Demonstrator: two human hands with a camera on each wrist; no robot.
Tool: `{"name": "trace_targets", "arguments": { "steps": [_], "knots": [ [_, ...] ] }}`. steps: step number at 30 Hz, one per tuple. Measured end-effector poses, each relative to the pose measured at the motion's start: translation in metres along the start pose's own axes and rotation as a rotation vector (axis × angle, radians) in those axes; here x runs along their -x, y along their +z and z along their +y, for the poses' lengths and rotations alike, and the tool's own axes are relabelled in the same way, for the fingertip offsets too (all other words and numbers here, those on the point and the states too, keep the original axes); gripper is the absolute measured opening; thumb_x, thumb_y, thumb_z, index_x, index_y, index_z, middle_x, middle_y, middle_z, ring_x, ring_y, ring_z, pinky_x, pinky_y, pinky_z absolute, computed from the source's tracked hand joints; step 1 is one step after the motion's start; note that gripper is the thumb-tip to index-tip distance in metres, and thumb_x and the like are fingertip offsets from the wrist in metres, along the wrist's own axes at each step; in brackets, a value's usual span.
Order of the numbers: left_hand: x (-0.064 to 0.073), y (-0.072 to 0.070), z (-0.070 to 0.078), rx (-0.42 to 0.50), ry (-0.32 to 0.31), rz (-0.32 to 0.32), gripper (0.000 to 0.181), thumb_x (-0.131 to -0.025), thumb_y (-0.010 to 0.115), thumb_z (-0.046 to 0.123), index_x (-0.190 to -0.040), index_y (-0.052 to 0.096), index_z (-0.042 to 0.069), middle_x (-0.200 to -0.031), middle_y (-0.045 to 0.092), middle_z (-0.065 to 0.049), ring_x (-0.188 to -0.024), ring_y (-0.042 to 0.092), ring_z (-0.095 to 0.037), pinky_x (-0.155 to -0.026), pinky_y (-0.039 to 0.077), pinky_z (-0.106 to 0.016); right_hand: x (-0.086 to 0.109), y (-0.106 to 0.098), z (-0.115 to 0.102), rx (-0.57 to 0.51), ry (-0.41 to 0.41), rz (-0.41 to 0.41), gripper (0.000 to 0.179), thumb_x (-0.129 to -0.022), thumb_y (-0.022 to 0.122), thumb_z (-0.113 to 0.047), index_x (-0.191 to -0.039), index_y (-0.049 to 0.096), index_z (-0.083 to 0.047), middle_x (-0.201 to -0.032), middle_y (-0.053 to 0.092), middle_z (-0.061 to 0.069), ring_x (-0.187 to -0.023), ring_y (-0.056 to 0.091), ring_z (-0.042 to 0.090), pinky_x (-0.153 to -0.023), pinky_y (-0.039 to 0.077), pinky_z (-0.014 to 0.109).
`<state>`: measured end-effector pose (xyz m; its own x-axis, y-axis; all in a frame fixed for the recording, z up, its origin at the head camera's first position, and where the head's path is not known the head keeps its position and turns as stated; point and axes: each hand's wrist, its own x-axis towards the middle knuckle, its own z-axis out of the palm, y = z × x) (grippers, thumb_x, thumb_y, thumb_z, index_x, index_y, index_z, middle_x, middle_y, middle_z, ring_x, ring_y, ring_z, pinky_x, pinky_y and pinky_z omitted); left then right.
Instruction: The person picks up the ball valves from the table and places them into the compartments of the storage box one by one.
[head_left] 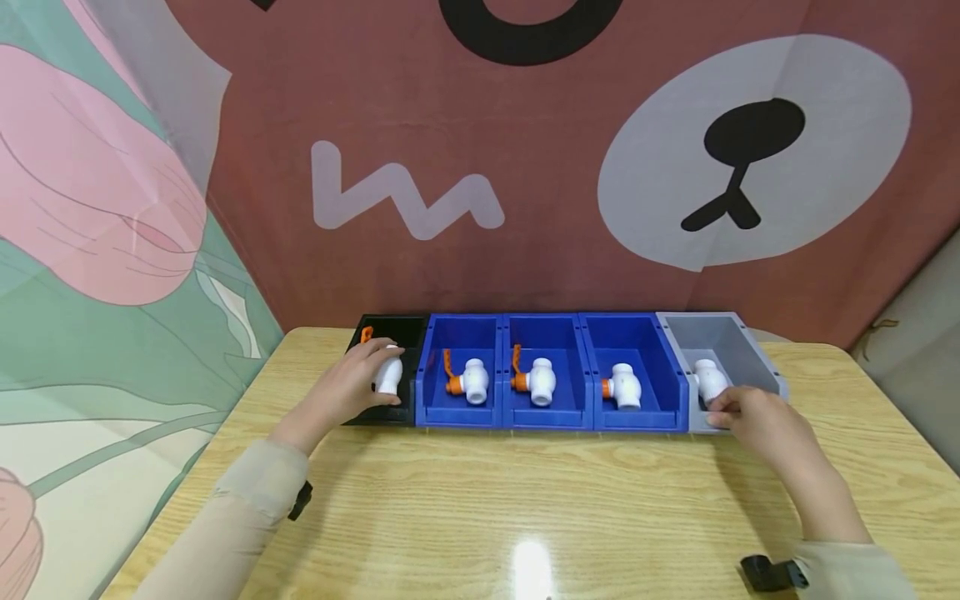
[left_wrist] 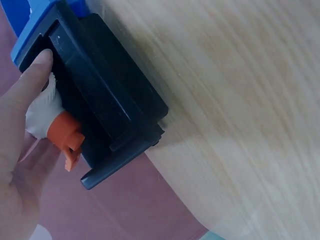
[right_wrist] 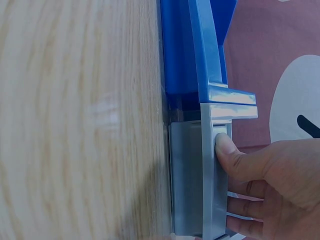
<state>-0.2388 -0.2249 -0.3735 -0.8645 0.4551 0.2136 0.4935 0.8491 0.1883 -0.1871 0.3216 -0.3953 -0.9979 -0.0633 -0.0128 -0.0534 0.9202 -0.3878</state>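
My left hand [head_left: 352, 383] grips a white ball valve [head_left: 388, 375] at the black bin [head_left: 408, 333], thumb at one end and fingers at the other. Its orange collar and handle [left_wrist: 65, 131] show in the left wrist view. At the right end, my right hand [head_left: 765, 421] reaches over the front of the grey bin [head_left: 678, 333]. Its thumb and forefinger touch the lower end of another white ball valve [head_left: 708, 379]. The right wrist view shows the thumb by the bin's front wall; the wall hides the fingertips, so their hold is unclear.
Between the end bins stand three joined blue bins [head_left: 540, 329], each with a white ball valve [head_left: 542, 382] inside. Two show upright orange handles; the right one shows only an orange collar. The wooden table [head_left: 487, 500] meets a printed cloth [head_left: 525, 267] behind.
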Motion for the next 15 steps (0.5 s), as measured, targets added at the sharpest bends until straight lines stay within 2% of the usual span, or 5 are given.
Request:
{"name": "trace_targets", "arguments": {
  "steps": [15],
  "knots": [
    [-0.018,0.014,-0.016,0.066,-0.04,-0.089,0.077,-0.075,0.089,0.025,-0.138,0.054,-0.001,-0.141,0.05,-0.022,-0.123,0.051,-0.039,-0.099,0.047,-0.052,0.0,0.001,0.001,-0.006,-0.001,0.002,0.014,-0.091,0.072,-0.017,-0.093,0.07,-0.004,-0.091,0.069,0.015,-0.083,0.062,0.033,-0.065,0.047,0.052]
  ]
}}
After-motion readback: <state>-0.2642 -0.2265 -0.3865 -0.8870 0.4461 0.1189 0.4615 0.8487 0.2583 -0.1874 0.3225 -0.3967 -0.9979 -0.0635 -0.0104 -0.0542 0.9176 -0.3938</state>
